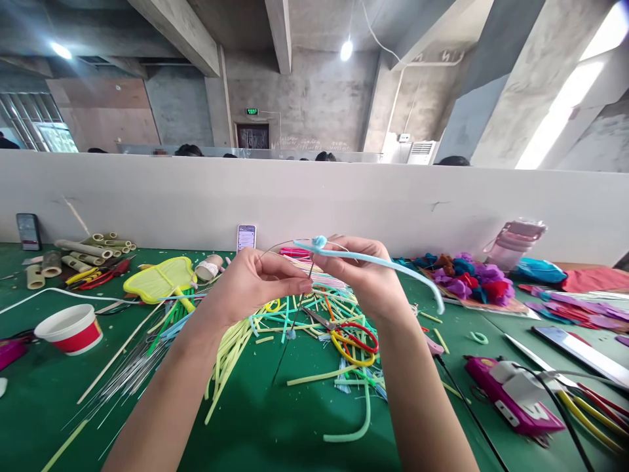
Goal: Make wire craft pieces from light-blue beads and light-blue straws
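In the head view, both my hands are raised over the middle of the table. My left hand (260, 282) is closed in a pinch on a thin dark wire (296, 314), which slants down toward the tabletop with a small pale-blue bit partway along it. My right hand (361, 272) pinches a light blue soft strip (393, 265) close to the wire's top. A blue knot of that strip (319, 242) sits at the fingertips, and its loose end curves off to the right. Fine wires arch out on both sides of the knot.
Scissors (356, 344) lie among cut yellow and green strips (233, 354). Leftward are a paper cup (73, 331), a yellow net-like piece (164, 278), bamboo tubes (86, 252) and loose wires. A magenta power strip (511, 396) and coloured petals (472, 278) lie right. A white partition (314, 190) stands behind.
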`<state>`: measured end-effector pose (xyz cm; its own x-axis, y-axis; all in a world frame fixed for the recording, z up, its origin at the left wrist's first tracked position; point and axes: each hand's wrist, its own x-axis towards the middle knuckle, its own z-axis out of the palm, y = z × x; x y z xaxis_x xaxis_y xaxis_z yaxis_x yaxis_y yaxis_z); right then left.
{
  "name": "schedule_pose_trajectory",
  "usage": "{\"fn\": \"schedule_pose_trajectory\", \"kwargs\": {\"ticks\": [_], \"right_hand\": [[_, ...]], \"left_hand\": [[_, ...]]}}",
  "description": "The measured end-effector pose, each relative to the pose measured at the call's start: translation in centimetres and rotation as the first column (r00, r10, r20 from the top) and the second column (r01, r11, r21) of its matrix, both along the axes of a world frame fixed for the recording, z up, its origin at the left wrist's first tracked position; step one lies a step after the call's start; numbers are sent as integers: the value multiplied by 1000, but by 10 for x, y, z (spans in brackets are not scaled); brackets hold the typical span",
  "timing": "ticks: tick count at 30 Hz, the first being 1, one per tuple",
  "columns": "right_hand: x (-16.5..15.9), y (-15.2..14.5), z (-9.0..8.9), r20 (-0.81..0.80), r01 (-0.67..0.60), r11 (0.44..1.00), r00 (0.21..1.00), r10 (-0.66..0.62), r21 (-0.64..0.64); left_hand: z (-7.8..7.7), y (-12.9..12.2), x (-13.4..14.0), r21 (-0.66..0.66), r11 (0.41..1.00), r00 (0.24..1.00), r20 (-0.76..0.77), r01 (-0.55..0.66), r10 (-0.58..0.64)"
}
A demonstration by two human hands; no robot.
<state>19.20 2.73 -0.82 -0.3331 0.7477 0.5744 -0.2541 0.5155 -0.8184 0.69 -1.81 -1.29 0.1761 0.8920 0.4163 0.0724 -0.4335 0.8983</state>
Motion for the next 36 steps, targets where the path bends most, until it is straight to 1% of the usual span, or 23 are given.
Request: {"fn": "schedule_pose_trajectory", "kwargs": {"ticks": [6,11,12,13,14,15,16,17,18,19,20,22,24,26,28,29,30,31,32,33,34,35,36], "right_hand": [[0,-5,1,-20,-50,998,999,50,25],[-4,-5,-1,-89,-109,993,990,112,31],[-4,-5,-2,-100,-122,992,987,125,42],[-3,-4,-2,-109,-141,988,983,146,55],[-2,-3,-2,-115,-170,983,977,178,76],[0,-2,-2,-113,-212,972,968,223,101],[2,-1,-2,-104,-264,956,955,277,127],[3,1,-3,-90,-319,936,938,335,151],[5,4,-4,-75,-370,914,919,387,168],[6,6,-5,-63,-409,895,903,425,178],[6,9,-7,-57,-432,883,892,448,184],[5,14,-11,-62,-444,876,885,462,189],[3,17,-13,-73,-431,883,890,450,187],[2,19,-14,-76,-410,896,901,427,170],[2,19,-13,-69,-384,914,916,395,132],[3,19,-13,-60,-369,924,925,375,100],[3,19,-12,-53,-345,936,936,349,63],[3,19,-11,-41,-316,948,948,317,22],[3,20,-11,-18,-283,959,959,282,-19],[3,22,-11,13,-243,969,970,244,-55],[2,23,-12,49,-196,977,979,200,-81],[1,24,-13,83,-150,984,984,158,-97],[0,24,-14,105,-113,988,987,123,-103]], "left_hand": [[6,-9,0,62,997,993,-110,-46,53],[13,-16,-5,49,998,989,-143,-31,38],[14,-18,-8,38,999,989,-148,-10,15],[14,-18,-12,22,999,987,-152,45,-42],[14,-18,-16,4,990,978,-153,142,-140],[13,-18,-21,-25,959,948,-147,283,-284],[12,-17,-24,-33,896,888,-119,443,-444],[11,-15,-27,-34,814,810,-82,580,-580],[10,-13,-28,-26,754,753,-33,656,-657],[8,-11,-27,-18,720,720,13,693,-693],[7,-10,-24,-24,718,719,46,695,-694],[4,-10,-14,-62,754,757,42,653,-652],[4,-13,-1,-93,797,796,-56,597,-603],[5,-19,10,-75,861,848,-147,503,-509],[6,-23,16,-16,936,921,-172,352,-350],[6,-25,17,32,965,950,-190,260,-249],[6,-25,16,97,983,967,-219,156,-132],[5,-25,15,184,982,966,-258,50,-1],[5,-24,13,288,956,943,-298,-57,146],[4,-24,12,403,903,900,-325,-148,292],[4,-23,10,511,833,844,-334,-212,419],[3,-23,9,600,761,789,-331,-248,518],[3,-24,9,667,695,740,-320,-268,592]]}}
